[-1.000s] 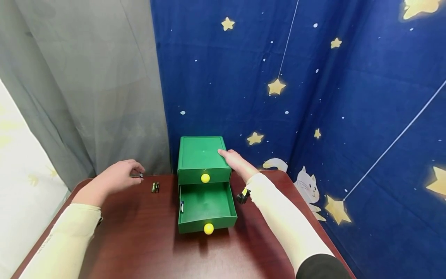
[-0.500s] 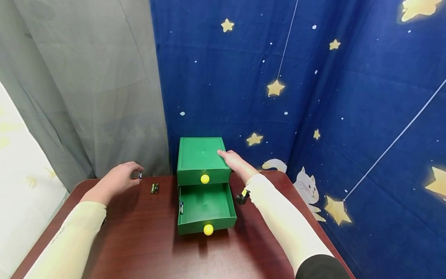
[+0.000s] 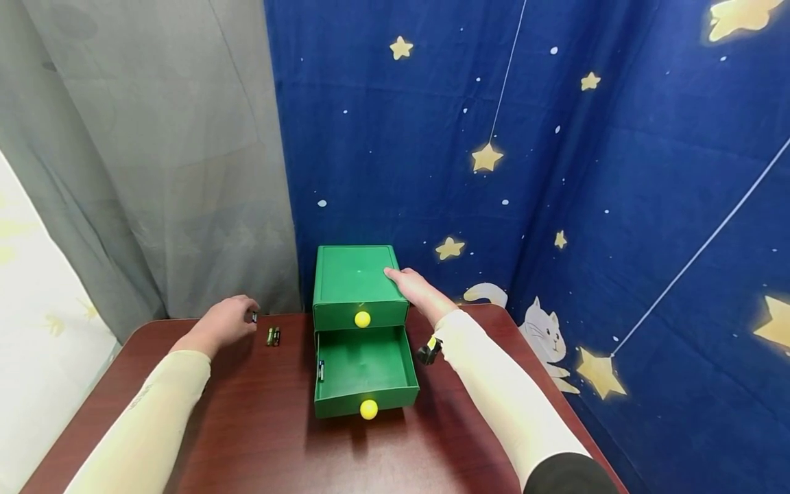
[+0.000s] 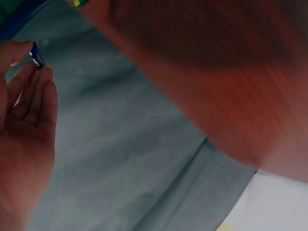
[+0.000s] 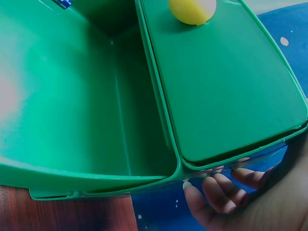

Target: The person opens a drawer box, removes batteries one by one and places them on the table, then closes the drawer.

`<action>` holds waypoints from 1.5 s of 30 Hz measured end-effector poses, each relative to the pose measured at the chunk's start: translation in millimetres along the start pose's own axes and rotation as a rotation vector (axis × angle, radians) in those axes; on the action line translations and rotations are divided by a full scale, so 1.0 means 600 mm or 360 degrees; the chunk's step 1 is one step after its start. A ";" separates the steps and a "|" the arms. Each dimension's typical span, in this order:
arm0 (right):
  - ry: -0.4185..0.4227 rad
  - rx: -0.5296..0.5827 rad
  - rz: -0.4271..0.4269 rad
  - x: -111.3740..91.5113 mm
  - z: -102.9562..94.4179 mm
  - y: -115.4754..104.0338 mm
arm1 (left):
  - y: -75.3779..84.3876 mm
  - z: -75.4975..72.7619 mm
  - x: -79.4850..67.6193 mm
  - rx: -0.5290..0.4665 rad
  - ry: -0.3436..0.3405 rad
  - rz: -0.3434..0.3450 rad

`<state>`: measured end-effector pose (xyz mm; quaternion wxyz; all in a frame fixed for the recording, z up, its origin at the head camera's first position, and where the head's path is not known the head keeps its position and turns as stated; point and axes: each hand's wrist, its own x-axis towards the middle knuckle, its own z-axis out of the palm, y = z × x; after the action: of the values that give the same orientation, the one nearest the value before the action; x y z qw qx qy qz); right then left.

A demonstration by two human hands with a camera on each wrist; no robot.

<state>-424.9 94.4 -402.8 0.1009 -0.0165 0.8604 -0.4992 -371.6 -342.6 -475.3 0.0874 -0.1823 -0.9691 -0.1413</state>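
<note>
In my left hand, between thumb and fingertips, I pinch a small blue and dark battery above the table's back left. To its right, two more batteries, one greenish and one dark, lie side by side on the table. My right hand rests on the right side of a green drawer cabinet, thumb on the top and fingers against the side wall. The cabinet's lower drawer is pulled out, and a blue and white battery lies along its left wall. The upper drawer is closed.
Each drawer has a yellow ball knob on its front. The dark red wooden table ends at the back by a grey curtain and a blue star curtain.
My left hand has moved to the right with its battery, which has turned in my fingers. My right hand, the cabinet and the drawers have stayed put.
</note>
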 end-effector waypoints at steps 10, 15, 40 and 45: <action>0.0021 0.0013 0.0001 0.002 0.001 0.004 | -0.002 0.043 0.018 -0.0010 -0.0160 -0.0055; 0.0010 0.0019 0.0002 -0.001 0.002 0.000 | -0.011 0.059 0.020 -0.0038 -0.0217 -0.0079; -0.0005 0.0032 -0.0006 -0.001 -0.001 0.002 | -0.022 0.080 0.020 -0.0330 -0.0325 -0.0269; -0.0003 0.0043 0.0001 -0.002 -0.001 0.000 | -0.025 0.086 0.018 -0.0355 -0.0300 -0.0282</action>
<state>-423.8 95.0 -402.6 0.1020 -0.0154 0.8535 -0.5108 -393.3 -336.4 -525.2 -0.0375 -0.1171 -0.9636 -0.2375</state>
